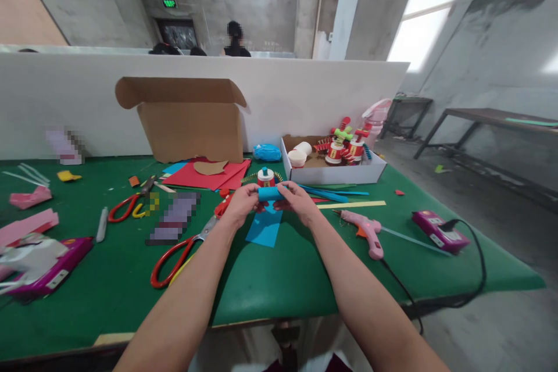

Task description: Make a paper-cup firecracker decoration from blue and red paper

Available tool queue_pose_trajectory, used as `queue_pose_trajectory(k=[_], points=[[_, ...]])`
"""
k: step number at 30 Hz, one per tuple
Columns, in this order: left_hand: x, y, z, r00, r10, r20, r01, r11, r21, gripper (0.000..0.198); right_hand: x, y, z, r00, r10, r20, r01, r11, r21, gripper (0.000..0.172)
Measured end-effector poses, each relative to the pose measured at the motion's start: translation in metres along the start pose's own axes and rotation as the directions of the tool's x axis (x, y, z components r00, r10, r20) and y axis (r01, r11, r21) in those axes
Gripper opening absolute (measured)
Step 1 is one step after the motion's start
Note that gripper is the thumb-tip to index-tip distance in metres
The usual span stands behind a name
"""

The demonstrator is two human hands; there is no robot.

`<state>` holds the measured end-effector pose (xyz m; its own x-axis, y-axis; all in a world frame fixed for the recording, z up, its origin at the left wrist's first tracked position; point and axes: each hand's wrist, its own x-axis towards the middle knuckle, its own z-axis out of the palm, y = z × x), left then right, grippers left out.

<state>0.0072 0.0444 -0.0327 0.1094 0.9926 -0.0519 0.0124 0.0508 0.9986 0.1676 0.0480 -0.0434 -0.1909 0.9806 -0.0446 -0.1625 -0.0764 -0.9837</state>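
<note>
Between my two hands is a strip of blue paper (269,193), its upper part curled into a roll and its flat tail hanging down toward the green tabletop. The fingers of my left hand (244,202) pinch the roll's left end. At the other end my right hand (297,200) grips it the same way. Just behind the roll stands a white paper cup (265,176) with a red band and a bit of blue on top. Red-handled scissors (192,244) lie beside my left forearm. A pink glue gun (366,229) rests to the right of my right forearm.
A white box (335,174) with cups and paper-spring figures stands at back right. Red paper sheets (196,177) lie before an open cardboard box (192,128). A purple power strip (440,232) with a black cord is near the right edge. Pliers (131,203) lie left.
</note>
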Motion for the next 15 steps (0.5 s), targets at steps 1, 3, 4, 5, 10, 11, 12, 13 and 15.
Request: queue_pose_trajectory(k=[1,3,4,5,10,11,12,13,15], points=[[0.0001,0.0,0.0002,1.0,-0.002,-0.001,0.002,1.0,0.008,0.008,-0.0002,-0.0002,0.0,1.0,-0.003,-0.005,0.003,1.0,-0.012,0.027],[0.0007,-0.0003,0.0009,1.0,0.003,0.005,-0.003,1.0,0.024,0.01,0.0,-0.0001,0.0001,1.0,-0.023,-0.02,0.022,0.999,-0.037,0.025],[0.0011,-0.0006,0.0014,1.0,0.012,0.01,-0.013,0.999,0.033,0.012,0.0003,0.0003,0.0001,0.999,-0.035,-0.024,0.034,0.998,-0.049,0.024],[0.0015,-0.0009,0.0018,1.0,0.027,0.014,-0.028,0.999,0.042,0.014,0.0007,0.0008,0.0002,0.999,-0.046,-0.025,0.044,0.997,-0.06,0.023],[0.0021,-0.0033,0.0028,0.993,0.113,0.039,-0.117,0.986,0.121,0.014,0.0033,0.0037,0.0012,0.997,-0.073,-0.017,0.071,0.992,-0.102,0.024],[0.0021,-0.004,0.0027,0.99,0.128,0.055,-0.134,0.982,0.134,0.015,0.0037,0.0041,0.0013,0.997,-0.075,-0.013,0.073,0.992,-0.104,0.025],[0.002,-0.0047,0.0025,0.987,0.143,0.072,-0.152,0.978,0.143,0.017,0.004,0.0045,0.0013,0.997,-0.074,-0.008,0.073,0.992,-0.103,0.026],[0.002,-0.0053,0.0023,0.984,0.156,0.085,-0.167,0.975,0.149,0.019,0.0042,0.0048,0.0013,0.997,-0.072,-0.005,0.071,0.992,-0.102,0.027],[0.002,-0.0061,0.0017,0.981,0.171,0.096,-0.184,0.97,0.157,0.02,0.0044,0.0053,0.0013,0.998,-0.066,0.0,0.066,0.993,-0.097,0.029]])
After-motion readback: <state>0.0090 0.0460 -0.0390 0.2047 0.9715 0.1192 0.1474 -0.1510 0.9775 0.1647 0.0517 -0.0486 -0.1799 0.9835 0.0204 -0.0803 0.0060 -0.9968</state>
